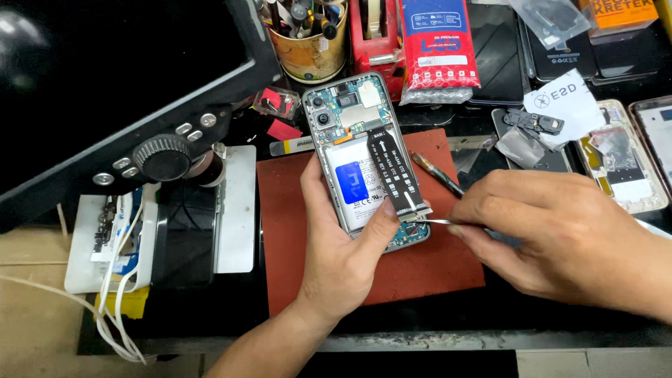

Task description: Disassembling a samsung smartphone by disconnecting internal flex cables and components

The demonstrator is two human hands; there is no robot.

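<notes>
My left hand [343, 245] holds an opened smartphone [353, 140] from below, thumb pressed on its lower end. The phone's back is off, showing a white and blue battery [355, 183], a green circuit board [343, 105] with camera lenses, and a black flex cable [392, 171] running down its right side. My right hand [560, 234] grips thin metal tweezers [430, 221], whose tips touch the bottom end of the flex cable near my left thumb. Phone and hands are above a red work mat [294, 231].
A black microscope monitor [119, 84] with a knob sits at the left over a white stand [234, 210]. Behind are a tin of tools [311, 42], a red packet [439, 49], spare phone frames [623, 161] and small parts. A second tool [435, 173] lies on the mat.
</notes>
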